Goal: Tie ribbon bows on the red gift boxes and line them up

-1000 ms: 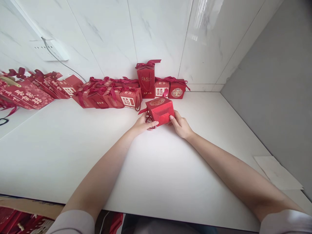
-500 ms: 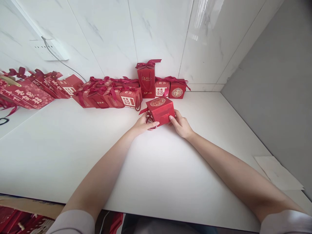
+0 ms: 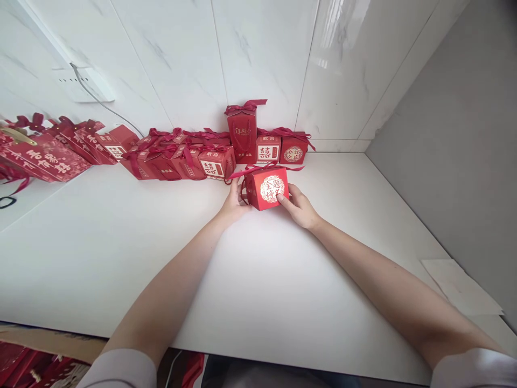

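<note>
Red gift box [image 3: 267,188] stands upright on the white table [image 3: 258,280], between both hands. Left hand [image 3: 233,203] grips its left side; right hand [image 3: 299,206] grips its right side, fingertips on the front face.

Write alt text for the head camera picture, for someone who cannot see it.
Two bare hands, the left hand and right hand, hold a small red gift box with a round white emblem and a ribbon on top, upright on a white table. Behind it, a row of similar red boxes lines the marble wall.
</note>
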`<state>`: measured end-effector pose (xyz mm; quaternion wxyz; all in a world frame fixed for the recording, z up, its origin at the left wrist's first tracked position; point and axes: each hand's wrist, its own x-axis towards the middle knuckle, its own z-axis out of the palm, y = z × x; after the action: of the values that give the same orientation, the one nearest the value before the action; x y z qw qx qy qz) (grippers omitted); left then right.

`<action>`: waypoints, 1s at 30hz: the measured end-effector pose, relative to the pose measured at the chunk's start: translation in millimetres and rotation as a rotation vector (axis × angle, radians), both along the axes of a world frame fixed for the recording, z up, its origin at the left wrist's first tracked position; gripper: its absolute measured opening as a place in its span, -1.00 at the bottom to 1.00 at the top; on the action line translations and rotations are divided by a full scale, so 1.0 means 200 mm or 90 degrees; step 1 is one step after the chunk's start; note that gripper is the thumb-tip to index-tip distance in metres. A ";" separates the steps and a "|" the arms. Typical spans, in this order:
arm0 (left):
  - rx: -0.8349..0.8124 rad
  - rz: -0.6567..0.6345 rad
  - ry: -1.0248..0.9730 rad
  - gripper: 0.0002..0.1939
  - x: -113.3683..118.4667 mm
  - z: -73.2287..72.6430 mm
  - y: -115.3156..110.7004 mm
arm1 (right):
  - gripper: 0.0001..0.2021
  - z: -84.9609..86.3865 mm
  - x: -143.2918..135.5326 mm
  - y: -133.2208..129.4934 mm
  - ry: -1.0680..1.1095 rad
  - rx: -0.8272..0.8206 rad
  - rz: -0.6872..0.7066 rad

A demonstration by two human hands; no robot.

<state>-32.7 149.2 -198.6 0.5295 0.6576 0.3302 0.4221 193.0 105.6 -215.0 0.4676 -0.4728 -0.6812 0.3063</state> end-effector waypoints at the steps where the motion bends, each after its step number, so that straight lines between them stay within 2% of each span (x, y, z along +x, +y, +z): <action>1: -0.011 -0.007 -0.014 0.10 0.00 0.00 0.00 | -0.49 0.00 0.00 0.00 -0.003 0.003 -0.006; 5: -0.109 0.001 -0.056 -0.12 -0.03 0.00 0.03 | -0.60 -0.02 -0.01 0.02 -0.006 0.043 -0.020; 9: -0.177 0.053 -0.105 -0.31 -0.07 -0.02 0.07 | -0.69 -0.03 0.00 0.03 0.007 0.056 -0.042; 14: -0.131 0.163 -0.127 -0.52 -0.10 -0.01 0.08 | -0.66 -0.05 0.01 0.05 0.089 -0.005 -0.072; 18: -0.095 0.243 -0.131 -0.64 -0.09 -0.01 0.09 | -0.64 -0.08 0.03 0.07 0.158 -0.053 -0.032; 21: -0.079 0.196 -0.119 -0.62 -0.08 -0.01 0.08 | -0.62 -0.09 0.03 0.08 0.183 -0.074 0.001; 24: -0.053 0.098 -0.084 -0.53 -0.06 -0.01 0.07 | -0.49 -0.07 0.02 0.07 0.201 -0.089 0.065; 28: -0.012 -0.062 -0.057 -0.29 -0.07 -0.01 0.05 | -0.34 -0.03 0.00 0.06 0.260 -0.154 0.138; 30: 0.004 -0.134 -0.029 -0.08 -0.08 -0.01 0.05 | -0.32 -0.02 0.00 0.06 0.291 -0.174 0.143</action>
<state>-49.1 159.6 -199.7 0.5764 0.6802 0.2460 0.3802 193.9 117.0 -219.0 0.5038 -0.3719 -0.5586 0.5439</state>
